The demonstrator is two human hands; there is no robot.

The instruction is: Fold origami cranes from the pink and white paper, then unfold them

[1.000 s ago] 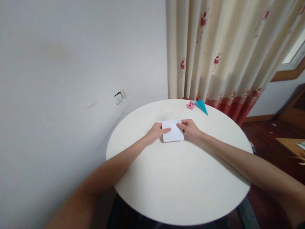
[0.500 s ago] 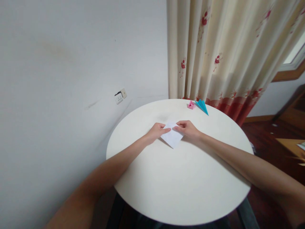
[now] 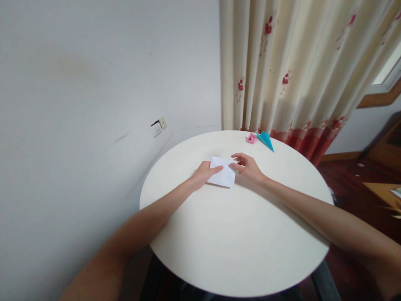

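Observation:
A folded sheet of white paper (image 3: pixel 221 179), roughly square, is held just above or against the round table; I cannot tell which. My left hand (image 3: pixel 203 173) grips its left side, thumb on top and the other fingers hidden beneath. By the paper's upper right corner is my right hand (image 3: pixel 249 167), its fingers spread apart. The right thumb tip is close to the paper's edge, and whether it touches is unclear.
The white round table (image 3: pixel 238 246) stands close to a wall with a socket (image 3: pixel 156 129). Near its far edge lie a small pink folded paper piece (image 3: pixel 251 138) and a blue paper plane (image 3: pixel 266 141). Behind hangs a floral curtain (image 3: pixel 282 50).
The white paper has turned from a diamond position to a nearly square-on one. My right hand has loosened its grip and spread its fingers, while my left hand keeps hold.

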